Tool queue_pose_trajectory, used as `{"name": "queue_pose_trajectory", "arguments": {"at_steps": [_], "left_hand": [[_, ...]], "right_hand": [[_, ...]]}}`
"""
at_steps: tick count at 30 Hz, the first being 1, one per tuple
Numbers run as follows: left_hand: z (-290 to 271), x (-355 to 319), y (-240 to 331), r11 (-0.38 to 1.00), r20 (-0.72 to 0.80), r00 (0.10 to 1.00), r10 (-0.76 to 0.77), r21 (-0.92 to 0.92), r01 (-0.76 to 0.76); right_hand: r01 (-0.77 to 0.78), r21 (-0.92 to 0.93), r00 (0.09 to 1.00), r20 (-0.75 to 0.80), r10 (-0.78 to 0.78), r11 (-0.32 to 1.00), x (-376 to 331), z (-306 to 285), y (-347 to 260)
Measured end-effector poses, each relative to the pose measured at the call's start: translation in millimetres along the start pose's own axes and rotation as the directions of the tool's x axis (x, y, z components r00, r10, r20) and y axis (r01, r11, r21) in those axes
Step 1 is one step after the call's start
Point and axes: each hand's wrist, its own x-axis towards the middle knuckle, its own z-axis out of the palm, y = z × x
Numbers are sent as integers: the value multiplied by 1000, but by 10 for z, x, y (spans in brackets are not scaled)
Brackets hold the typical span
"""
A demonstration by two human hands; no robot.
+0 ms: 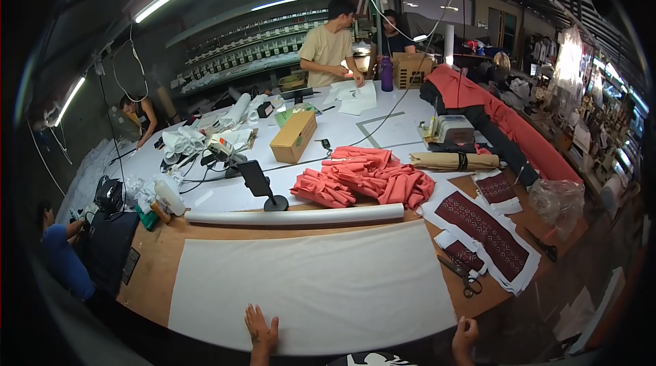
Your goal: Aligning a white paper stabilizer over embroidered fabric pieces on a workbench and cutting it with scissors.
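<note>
A long off-white cloth [311, 284] lies spread flat along the near side of the brown-edged table. My left hand [262, 328] rests on its near edge, fingers stretched and palm down. By the cloth's near right corner is my right hand [466, 333], its fingers curled in; whether anything is between them is hidden. Beyond the cloth's far edge lies a white roll [294, 214]. Black-handled scissors [463, 277] sit just right of the cloth, against small dark-red patterned pieces [466, 255].
A heap of coral cloth [365, 178] lies mid-table, left of a tan bundle [454, 161]. A phone on a stand [255, 180] and a wooden box [294, 136] stand further left. Larger patterned panels [486, 235] lie right. Other people work around the table, one in a beige shirt [326, 51].
</note>
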Motion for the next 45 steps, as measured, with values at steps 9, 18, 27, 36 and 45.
{"name": "queue_pose_trajectory", "arguments": {"at_steps": [9,18,27,36,45], "left_hand": [[116,-165,153,1000,-8,1000,-23,-12,22],[193,-131,222,999,59,998,7,42,-9],[321,104,427,992,88,990,112,43,-117],[321,60,576,964,158,981,109,224,-143],[260,57,576,960,122,984,128,235,-154]], "right_hand": [[-479,638,876,303,375,603,188,230,871],[-564,772,820,566,84,293,116,197,671],[-632,713,764,639,89,304,33,400,1697],[-549,744,827,549,118,381,-124,200,990],[-618,706,776,617,127,345,-68,305,1053]]}}
